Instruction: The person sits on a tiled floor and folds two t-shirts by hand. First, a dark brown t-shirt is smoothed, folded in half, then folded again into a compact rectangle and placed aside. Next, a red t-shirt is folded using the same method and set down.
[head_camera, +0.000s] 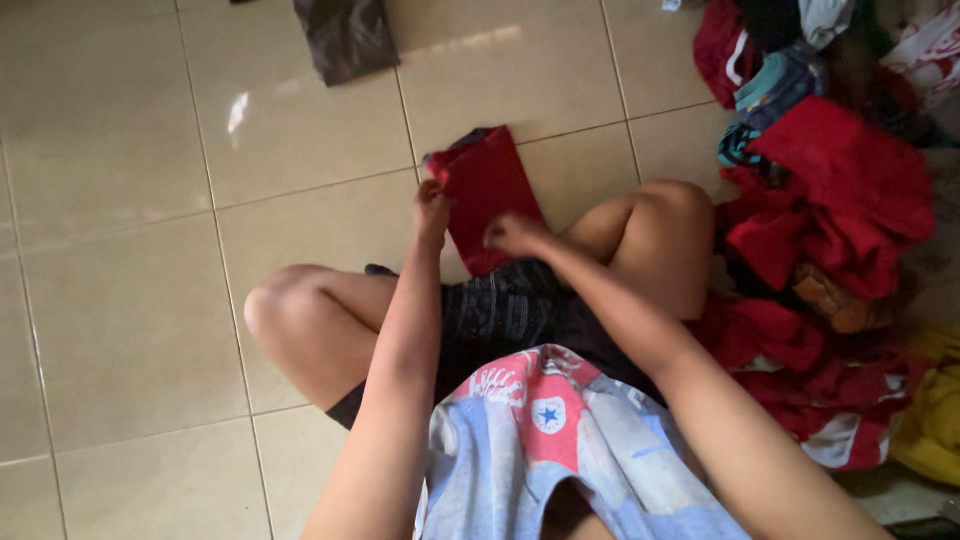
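A folded red cloth lies on the tiled floor just in front of my crossed legs. My left hand pinches its left edge, fingers closed on the fabric. My right hand presses on the cloth's near right part, close to my right knee. The near end of the cloth is hidden behind my hands and my dark shorts.
A big heap of mostly red clothes fills the right side, with a yellow piece at its near end. A dark folded garment lies on the floor at the top. My left knee points left.
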